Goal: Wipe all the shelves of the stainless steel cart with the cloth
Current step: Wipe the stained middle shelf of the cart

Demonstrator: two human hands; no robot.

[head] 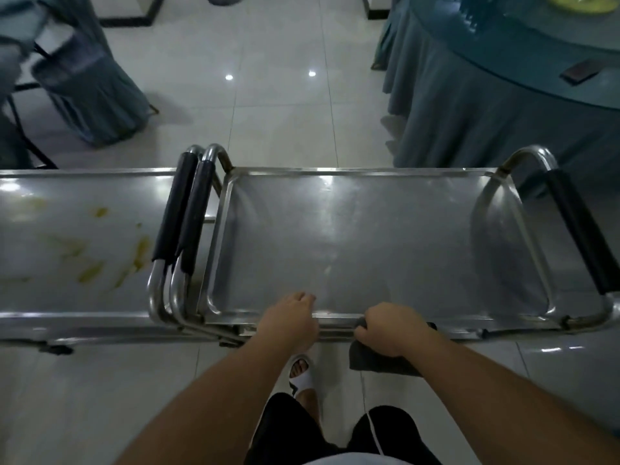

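A stainless steel cart [369, 236] stands in front of me, its top shelf bare and shiny, with black-padded handles at both ends. My right hand [389, 328] grips a dark grey cloth [375, 359] at the near rim of the top shelf; most of the cloth hangs below the rim. My left hand [292, 322] rests on the same near rim, fingers loosely curled, holding nothing. The lower shelves are hidden under the top one.
A second steel cart [67, 236] with yellow stains stands tight against the left, handles touching. A round table [503, 95] with blue-grey skirting is at back right, a covered chair [87, 82] at back left. My sandalled foot [302, 377] is under the cart's edge.
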